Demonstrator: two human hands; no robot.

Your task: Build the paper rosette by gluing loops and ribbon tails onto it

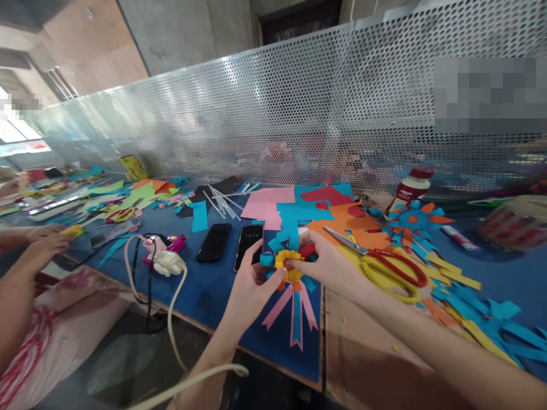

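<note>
Between my two hands is a paper rosette [294, 274] with a yellow and orange looped centre, blue outer petals and pink and blue ribbon tails [296, 324] pointing toward me. My left hand [253, 285] grips its left side, thumb at the yellow loops. From the right, my right hand [327, 261] closes on it with fingers pressed at the centre. A small red thing [306, 250] shows beside the right fingers; its kind is unclear. The phone with a lit screen [245, 245] lies just behind my left hand. Red and yellow-handled scissors [395, 272] rest near my right forearm.
Coloured paper sheets [269, 204] cover the table's back. A black phone [214, 242], glue guns with cords [167, 262], a bottle [411, 191] and another blue-orange paper flower [413, 221] lie around. At left, a co-worker's hands [47, 242] hold something yellow. A perforated metal screen [290, 108] stands behind.
</note>
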